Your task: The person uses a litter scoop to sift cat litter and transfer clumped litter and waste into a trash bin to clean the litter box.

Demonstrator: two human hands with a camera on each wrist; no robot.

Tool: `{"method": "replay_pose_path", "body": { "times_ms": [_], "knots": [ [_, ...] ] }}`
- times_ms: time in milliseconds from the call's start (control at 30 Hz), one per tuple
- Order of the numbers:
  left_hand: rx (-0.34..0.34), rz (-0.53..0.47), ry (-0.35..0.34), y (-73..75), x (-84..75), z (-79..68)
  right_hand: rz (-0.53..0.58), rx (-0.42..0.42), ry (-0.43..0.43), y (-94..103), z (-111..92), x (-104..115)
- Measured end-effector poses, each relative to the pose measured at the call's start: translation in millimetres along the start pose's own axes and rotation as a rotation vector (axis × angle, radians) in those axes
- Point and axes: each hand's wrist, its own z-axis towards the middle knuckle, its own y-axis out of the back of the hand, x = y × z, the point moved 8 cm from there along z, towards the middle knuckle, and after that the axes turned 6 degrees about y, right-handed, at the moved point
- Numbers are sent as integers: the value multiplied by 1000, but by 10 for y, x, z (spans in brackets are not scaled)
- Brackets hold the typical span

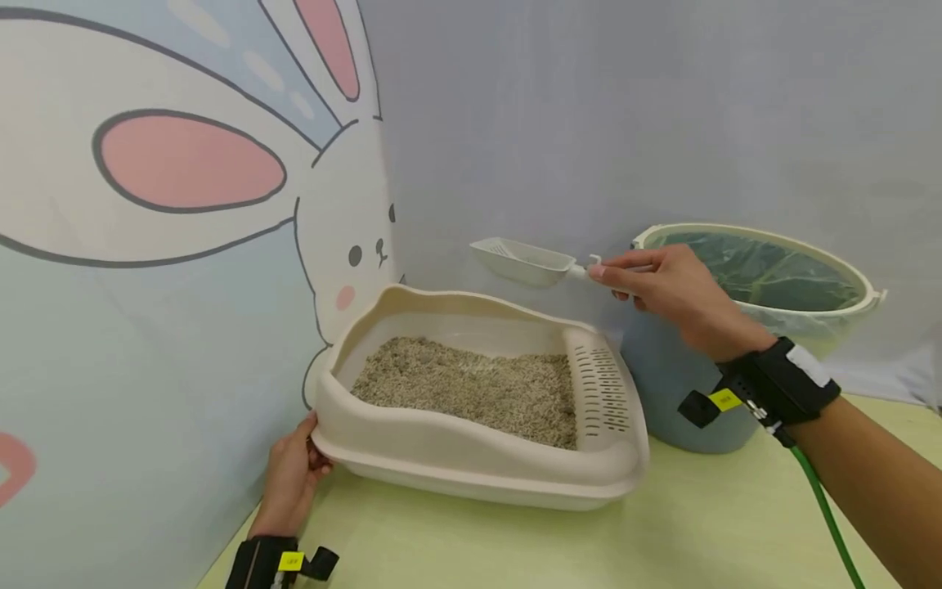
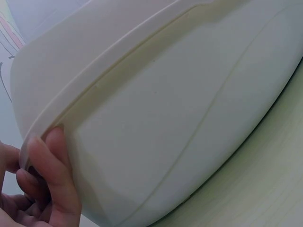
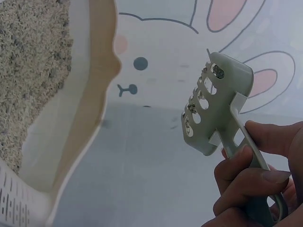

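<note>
A beige litter box (image 1: 471, 433) holds grey-brown litter (image 1: 471, 384), with a slotted panel at its right end. My left hand (image 1: 290, 470) grips the box's rim at the near left corner; in the left wrist view its fingers (image 2: 52, 165) curl round the rim's edge. Above the box's far right side, my right hand (image 1: 677, 290) holds a pale litter scoop (image 1: 526, 263) by its handle. The scoop points left, apart from the box. In the right wrist view bits of litter show through the slots of the scoop (image 3: 222, 99); how much lies in it is hidden.
A grey-blue bucket (image 1: 662, 393) with a cream rim and a clear bag liner (image 1: 773, 274) stands right of the box, behind my right hand. A rabbit-printed wall (image 1: 184, 343) closes the left side, a plain grey one the back. The pale yellow-green tabletop (image 1: 456, 540) lies in front.
</note>
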Motion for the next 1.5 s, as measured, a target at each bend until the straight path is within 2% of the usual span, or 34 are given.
{"method": "replay_pose_path", "body": {
  "times_ms": [233, 400, 567, 767, 967, 1033, 1167, 1233, 1300, 1367, 1433, 1500],
  "knots": [
    [-13, 11, 11, -15, 9, 42, -21, 9, 58, 168, 41, 182],
    [2, 7, 13, -48, 21, 54, -28, -12, 20, 320, 15, 195],
    [1, -6, 30, -28, 19, 60, -39, -55, -8, 595, -62, 159],
    [-10, -3, 38, 46, -13, 61, -89, -105, -86, 985, -210, -83],
    [4, -24, 31, 81, -46, 58, -207, -205, -138, 1435, -453, -485],
    [-2, -32, 31, 111, -56, 46, -276, -239, -164, 1536, -546, -627],
    [-7, -22, 38, 165, -64, 29, -495, -283, -204, 1621, -748, -828],
    [-12, -22, 46, 192, -60, 17, -620, -299, -187, 1631, -821, -860],
    [-17, -26, 53, 222, -58, 3, -744, -306, -121, 1612, -855, -843],
    [-28, -31, 59, 253, -64, -14, -858, -313, -16, 1576, -861, -789],
    [-37, -32, 60, 277, -75, -22, -1003, -265, 131, 1480, -862, -712],
    [-40, -28, 61, 287, -84, -26, -1092, -244, 283, 1398, -879, -620]
  ]
}}
